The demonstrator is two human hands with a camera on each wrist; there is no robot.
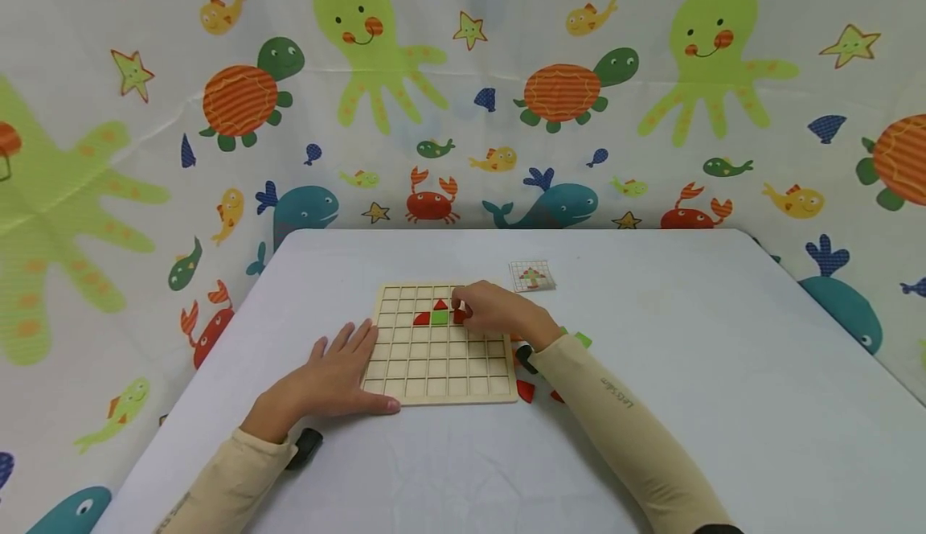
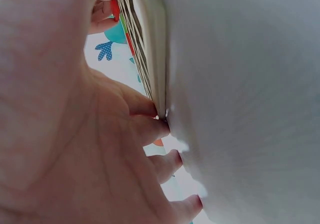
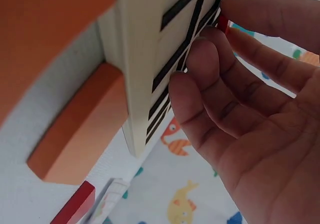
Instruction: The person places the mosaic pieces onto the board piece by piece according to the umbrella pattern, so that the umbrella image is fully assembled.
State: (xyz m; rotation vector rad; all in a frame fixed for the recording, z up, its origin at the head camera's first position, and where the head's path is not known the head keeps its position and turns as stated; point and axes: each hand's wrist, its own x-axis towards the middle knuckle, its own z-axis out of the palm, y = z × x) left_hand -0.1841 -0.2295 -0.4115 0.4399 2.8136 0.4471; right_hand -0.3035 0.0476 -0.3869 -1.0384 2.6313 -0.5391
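A square wooden grid board [image 1: 437, 365] lies on the white table. In its upper rows sit a red triangle [image 1: 440, 305], a green square [image 1: 439, 318] below it and a red curved piece [image 1: 422, 319] to the left. My right hand [image 1: 499, 310] pinches a red piece [image 1: 459, 317] at the cell right of the green square; the right wrist view shows that red piece [image 3: 223, 23] between thumb and fingers. With fingers spread, my left hand [image 1: 334, 381] rests along the board's left edge, its thumb by the near-left corner.
A small pattern card [image 1: 531, 276] lies beyond the board's far right corner. Loose pieces lie right of the board, partly under my right forearm: a red one [image 1: 526, 391], a green one [image 1: 583, 339] and, in the right wrist view, an orange block [image 3: 82, 129].
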